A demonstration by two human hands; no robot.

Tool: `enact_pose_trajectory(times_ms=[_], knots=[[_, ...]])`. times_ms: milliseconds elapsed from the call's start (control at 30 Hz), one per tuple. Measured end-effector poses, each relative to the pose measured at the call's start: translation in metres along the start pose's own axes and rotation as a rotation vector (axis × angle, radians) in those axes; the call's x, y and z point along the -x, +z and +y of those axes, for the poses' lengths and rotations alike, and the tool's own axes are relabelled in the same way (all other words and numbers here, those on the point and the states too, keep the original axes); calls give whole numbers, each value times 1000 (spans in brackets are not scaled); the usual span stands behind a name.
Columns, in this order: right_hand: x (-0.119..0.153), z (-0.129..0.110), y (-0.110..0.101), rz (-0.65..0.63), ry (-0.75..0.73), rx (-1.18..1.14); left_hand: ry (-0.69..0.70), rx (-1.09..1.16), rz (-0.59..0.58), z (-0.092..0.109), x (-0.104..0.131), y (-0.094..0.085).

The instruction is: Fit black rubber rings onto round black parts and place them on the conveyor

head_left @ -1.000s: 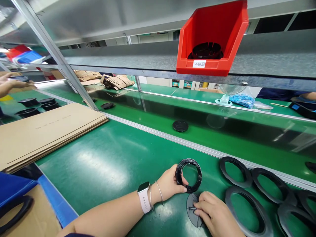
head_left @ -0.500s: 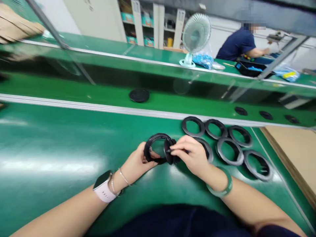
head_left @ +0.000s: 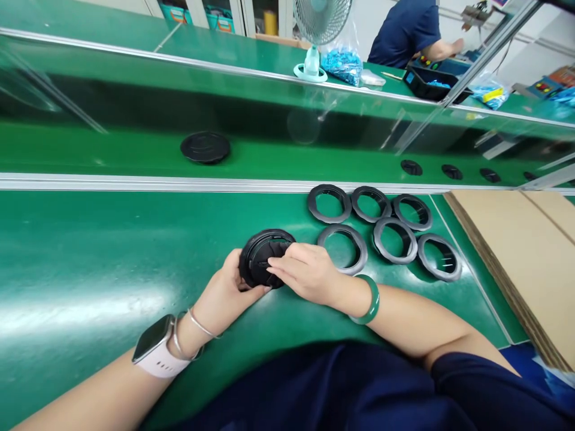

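Observation:
My left hand point(head_left: 233, 284) grips a black plastic ring point(head_left: 251, 246) by its left and lower edge, just above the green table. Set within the ring's opening is a black round disc point(head_left: 260, 266), slightly tilted. The thumb and fingers of my right hand point(head_left: 305, 269) pinch a small raised part at the disc's middle. Whether the disc is fully seated in the ring I cannot tell. Beyond my right hand lie several loose black rings point(head_left: 344, 230) in two rows on the table.
Behind a metal rail, a green belt point(head_left: 278, 164) carries a large black disc point(head_left: 205, 148) and several smaller ones at right. Brown cardboard sheets point(head_left: 516, 239) lie at the right. Across the belt stand a fan point(head_left: 312, 63) and a black bin point(head_left: 426, 84); a person point(head_left: 406, 33) sits there.
My right hand has brought the disc leftward from beside the ring into its opening. The ring now faces up more. The whole view has shifted.

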State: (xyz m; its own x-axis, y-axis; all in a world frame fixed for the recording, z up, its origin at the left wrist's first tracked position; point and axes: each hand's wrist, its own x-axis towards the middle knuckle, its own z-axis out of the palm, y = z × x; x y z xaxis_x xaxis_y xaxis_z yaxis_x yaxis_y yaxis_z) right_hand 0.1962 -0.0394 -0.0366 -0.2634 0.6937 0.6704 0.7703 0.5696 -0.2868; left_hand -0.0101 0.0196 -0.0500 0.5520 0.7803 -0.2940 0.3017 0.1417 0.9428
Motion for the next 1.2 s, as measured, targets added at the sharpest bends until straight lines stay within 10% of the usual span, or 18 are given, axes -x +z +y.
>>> enact_pose_trajectory(times_ms=[1200], knots=[[1,-8,8,-288,142,112,-1,-15,5,0,1,2]])
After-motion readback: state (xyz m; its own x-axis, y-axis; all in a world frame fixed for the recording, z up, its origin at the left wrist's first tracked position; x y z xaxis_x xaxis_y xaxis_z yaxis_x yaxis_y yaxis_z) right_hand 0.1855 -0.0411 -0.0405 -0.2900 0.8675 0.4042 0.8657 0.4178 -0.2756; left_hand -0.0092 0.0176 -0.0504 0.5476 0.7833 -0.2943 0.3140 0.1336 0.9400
